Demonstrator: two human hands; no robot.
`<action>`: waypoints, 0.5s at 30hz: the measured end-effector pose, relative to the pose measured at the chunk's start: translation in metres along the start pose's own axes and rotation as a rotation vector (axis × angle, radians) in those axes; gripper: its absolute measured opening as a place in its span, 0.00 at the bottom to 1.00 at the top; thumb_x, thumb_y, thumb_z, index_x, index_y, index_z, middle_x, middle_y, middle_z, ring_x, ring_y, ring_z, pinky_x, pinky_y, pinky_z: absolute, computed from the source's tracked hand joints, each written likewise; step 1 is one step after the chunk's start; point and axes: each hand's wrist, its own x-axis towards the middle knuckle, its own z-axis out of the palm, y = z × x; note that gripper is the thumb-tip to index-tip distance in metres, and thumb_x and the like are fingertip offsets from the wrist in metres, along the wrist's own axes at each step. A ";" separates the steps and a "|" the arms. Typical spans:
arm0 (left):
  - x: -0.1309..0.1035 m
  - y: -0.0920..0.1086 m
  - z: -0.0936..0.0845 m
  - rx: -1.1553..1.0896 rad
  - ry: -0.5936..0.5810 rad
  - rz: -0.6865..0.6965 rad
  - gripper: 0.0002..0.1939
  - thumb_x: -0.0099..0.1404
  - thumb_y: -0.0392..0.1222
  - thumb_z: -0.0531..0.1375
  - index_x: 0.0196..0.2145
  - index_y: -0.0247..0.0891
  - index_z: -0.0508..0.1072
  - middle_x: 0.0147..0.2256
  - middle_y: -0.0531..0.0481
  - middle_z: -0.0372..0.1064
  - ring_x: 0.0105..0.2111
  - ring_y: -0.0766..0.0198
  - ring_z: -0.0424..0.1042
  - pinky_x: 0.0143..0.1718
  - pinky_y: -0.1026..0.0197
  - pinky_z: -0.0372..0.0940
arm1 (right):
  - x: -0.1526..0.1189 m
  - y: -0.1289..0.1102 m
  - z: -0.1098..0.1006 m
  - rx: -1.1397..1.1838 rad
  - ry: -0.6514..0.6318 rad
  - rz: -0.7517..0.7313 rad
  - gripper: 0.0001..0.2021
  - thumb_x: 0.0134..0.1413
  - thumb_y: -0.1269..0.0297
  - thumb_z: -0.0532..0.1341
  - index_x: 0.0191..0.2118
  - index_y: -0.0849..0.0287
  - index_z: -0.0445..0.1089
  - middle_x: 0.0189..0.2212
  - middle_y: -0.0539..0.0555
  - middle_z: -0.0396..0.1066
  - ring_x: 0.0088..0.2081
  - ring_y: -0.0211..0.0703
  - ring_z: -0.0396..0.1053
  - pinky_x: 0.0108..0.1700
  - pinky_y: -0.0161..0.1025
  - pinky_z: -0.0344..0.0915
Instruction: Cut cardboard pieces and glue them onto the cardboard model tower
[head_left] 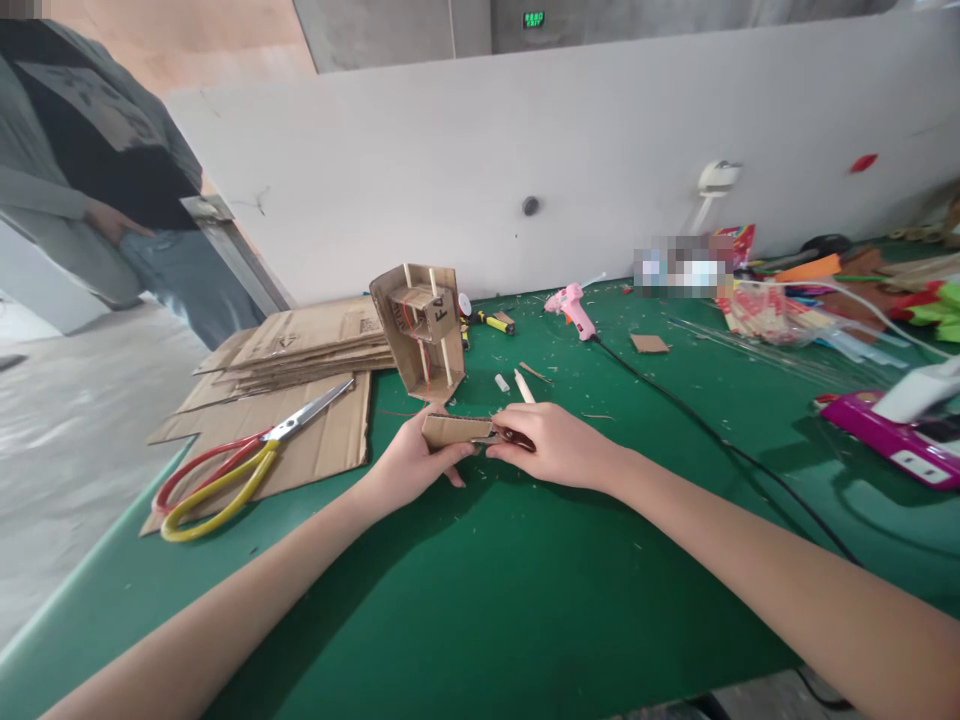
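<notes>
Near the middle of the green table, my left hand (409, 462) grips a small folded or layered piece of cardboard (454, 431) between thumb and fingers. My right hand (555, 445) is closed around a small tool with a dark brown handle (519, 438), whose metal end meets the cardboard's right edge. The tool's exact kind is hard to make out. Just behind my hands stands a cardboard model (450, 345) with wooden sticks. A pen-like stick (523, 386) and a small white cap (502, 382) lie behind my right hand.
Scissors with red and yellow handles (259, 455) lie on cardboard sheets (322, 420) at left. A pink glue gun (574, 310) trails a black cable rightward. Craft supplies and a purple power strip (892, 435) are at right. A person (112, 170) stands beyond the table at upper left.
</notes>
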 end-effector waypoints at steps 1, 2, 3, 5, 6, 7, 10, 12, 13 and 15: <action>0.000 0.000 0.000 0.001 -0.006 -0.007 0.14 0.57 0.44 0.65 0.37 0.37 0.65 0.35 0.49 0.75 0.17 0.68 0.72 0.16 0.65 0.68 | 0.000 0.000 0.001 0.007 -0.002 -0.001 0.11 0.61 0.57 0.57 0.33 0.60 0.67 0.28 0.50 0.67 0.28 0.37 0.61 0.31 0.36 0.54; 0.000 0.000 0.001 0.000 -0.011 -0.013 0.16 0.57 0.44 0.65 0.37 0.37 0.64 0.35 0.49 0.75 0.17 0.68 0.72 0.16 0.65 0.68 | 0.001 0.000 0.001 0.013 -0.003 -0.001 0.11 0.61 0.57 0.57 0.34 0.60 0.68 0.28 0.51 0.67 0.28 0.37 0.62 0.31 0.36 0.54; 0.000 0.000 0.001 -0.003 -0.014 -0.016 0.16 0.57 0.44 0.65 0.37 0.37 0.62 0.35 0.49 0.75 0.16 0.68 0.72 0.16 0.65 0.68 | 0.001 0.000 0.001 0.018 -0.001 0.000 0.11 0.61 0.57 0.57 0.33 0.60 0.68 0.28 0.51 0.67 0.28 0.37 0.62 0.30 0.36 0.54; 0.000 -0.001 0.001 -0.009 -0.018 -0.016 0.17 0.57 0.45 0.65 0.36 0.38 0.60 0.35 0.49 0.75 0.16 0.68 0.72 0.15 0.65 0.68 | 0.001 -0.001 0.002 0.023 0.009 0.007 0.12 0.61 0.56 0.57 0.32 0.60 0.67 0.27 0.50 0.66 0.28 0.37 0.61 0.30 0.36 0.54; 0.000 -0.001 0.001 -0.009 -0.020 -0.014 0.17 0.57 0.45 0.65 0.36 0.38 0.60 0.36 0.49 0.75 0.16 0.68 0.72 0.15 0.65 0.68 | 0.001 -0.002 0.002 0.021 0.013 0.011 0.12 0.61 0.56 0.57 0.31 0.60 0.66 0.27 0.50 0.66 0.27 0.37 0.61 0.29 0.35 0.54; 0.000 -0.001 0.000 -0.006 -0.021 -0.014 0.17 0.58 0.45 0.65 0.35 0.39 0.59 0.36 0.49 0.75 0.16 0.68 0.71 0.14 0.65 0.67 | 0.000 -0.002 0.002 0.016 0.015 0.013 0.12 0.61 0.56 0.57 0.31 0.60 0.66 0.27 0.50 0.66 0.27 0.37 0.61 0.29 0.35 0.54; 0.000 -0.002 0.000 0.016 -0.027 -0.033 0.17 0.58 0.45 0.64 0.34 0.39 0.58 0.35 0.49 0.75 0.15 0.69 0.71 0.13 0.67 0.65 | 0.001 -0.001 0.003 0.000 -0.001 0.005 0.11 0.61 0.56 0.57 0.34 0.60 0.68 0.29 0.51 0.68 0.28 0.37 0.62 0.30 0.36 0.54; 0.001 -0.003 0.001 0.005 -0.016 -0.054 0.17 0.58 0.44 0.64 0.34 0.38 0.58 0.35 0.49 0.75 0.16 0.69 0.72 0.14 0.67 0.67 | 0.002 0.001 0.002 -0.010 -0.012 -0.005 0.11 0.61 0.56 0.57 0.36 0.60 0.68 0.30 0.51 0.69 0.29 0.37 0.63 0.30 0.35 0.55; 0.002 -0.002 0.002 -0.024 -0.006 -0.059 0.17 0.57 0.43 0.65 0.35 0.38 0.59 0.36 0.49 0.75 0.19 0.67 0.74 0.17 0.65 0.70 | 0.004 0.003 0.001 -0.021 -0.009 -0.007 0.12 0.61 0.55 0.58 0.36 0.60 0.69 0.30 0.51 0.69 0.29 0.37 0.64 0.30 0.35 0.55; 0.003 -0.002 0.004 -0.127 0.021 -0.047 0.17 0.57 0.42 0.65 0.38 0.37 0.61 0.40 0.46 0.74 0.31 0.62 0.78 0.29 0.60 0.76 | 0.006 0.007 -0.003 -0.069 0.035 0.007 0.13 0.60 0.53 0.58 0.36 0.59 0.69 0.30 0.51 0.70 0.30 0.39 0.65 0.31 0.35 0.55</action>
